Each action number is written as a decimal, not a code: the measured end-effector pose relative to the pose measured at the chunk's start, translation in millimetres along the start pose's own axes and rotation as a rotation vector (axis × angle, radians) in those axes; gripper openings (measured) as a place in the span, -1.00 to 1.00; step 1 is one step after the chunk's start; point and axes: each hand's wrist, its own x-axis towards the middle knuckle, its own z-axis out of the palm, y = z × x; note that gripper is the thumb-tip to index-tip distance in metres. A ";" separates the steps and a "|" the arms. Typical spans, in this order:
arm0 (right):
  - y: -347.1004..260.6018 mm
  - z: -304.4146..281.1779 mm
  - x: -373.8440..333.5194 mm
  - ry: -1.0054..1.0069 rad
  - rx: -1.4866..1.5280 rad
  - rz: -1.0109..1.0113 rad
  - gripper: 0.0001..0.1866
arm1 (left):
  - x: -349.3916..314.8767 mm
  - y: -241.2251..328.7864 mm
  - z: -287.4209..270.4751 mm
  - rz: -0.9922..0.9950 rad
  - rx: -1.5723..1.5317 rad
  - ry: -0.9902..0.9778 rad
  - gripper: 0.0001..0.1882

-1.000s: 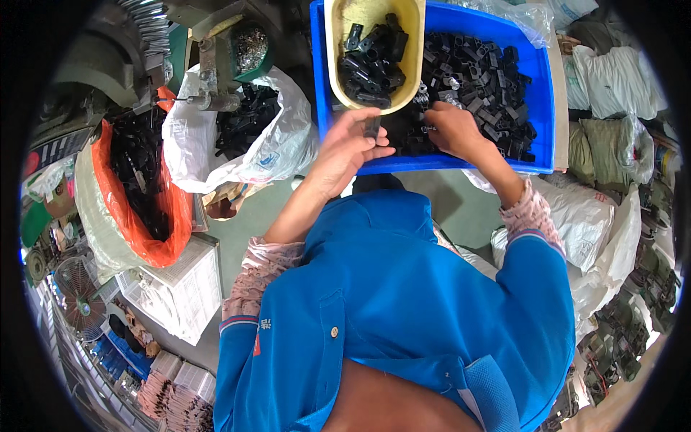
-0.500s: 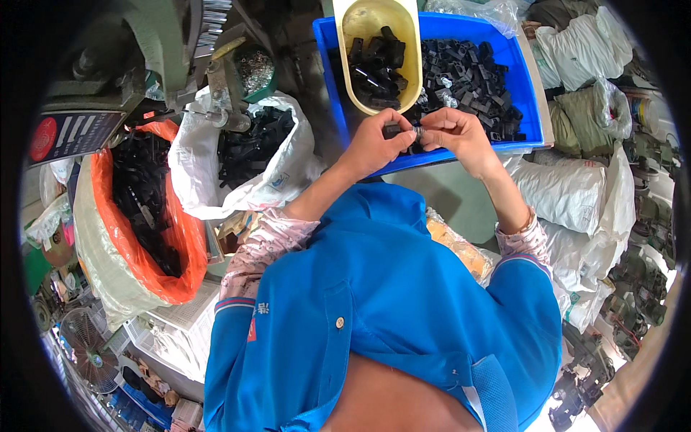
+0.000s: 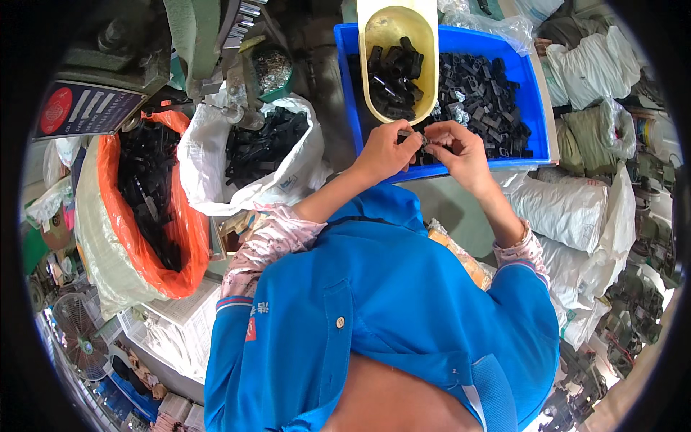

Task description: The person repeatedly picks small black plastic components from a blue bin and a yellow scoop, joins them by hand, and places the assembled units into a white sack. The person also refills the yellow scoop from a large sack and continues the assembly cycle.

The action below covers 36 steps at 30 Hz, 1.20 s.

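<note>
Head view: small black part pinched between left hand and right hand; could be dropped into blue bin if grip slips

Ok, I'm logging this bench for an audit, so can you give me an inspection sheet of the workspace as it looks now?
Surface: bare grey patch below the blue tray, otherwise covered.
Job's things: small black part pinched between both hands; tray full of black parts; yellow scoop holding more.
Clutter: white bag and orange bag of black pieces; tied white sacks on the right.
Hands: left hand and right hand, fingers closed on the part.
Cables: nothing seen.
Surroundings: green machine, fan, stacked boxes.
</note>
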 end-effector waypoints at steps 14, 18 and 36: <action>-10.0 -6.7 -2.4 0.048 0.063 0.025 -0.73 | -0.8 -4.0 -14.1 -0.388 -0.759 -0.113 -0.69; -12.0 10.9 9.0 -0.053 0.241 0.008 -0.77 | -11.6 19.2 -6.5 -0.312 -0.687 -0.037 -0.68; -65.2 127.7 68.1 -0.490 -0.026 -0.506 -0.78 | -114.3 12.5 -78.1 0.310 -1.206 0.509 -0.70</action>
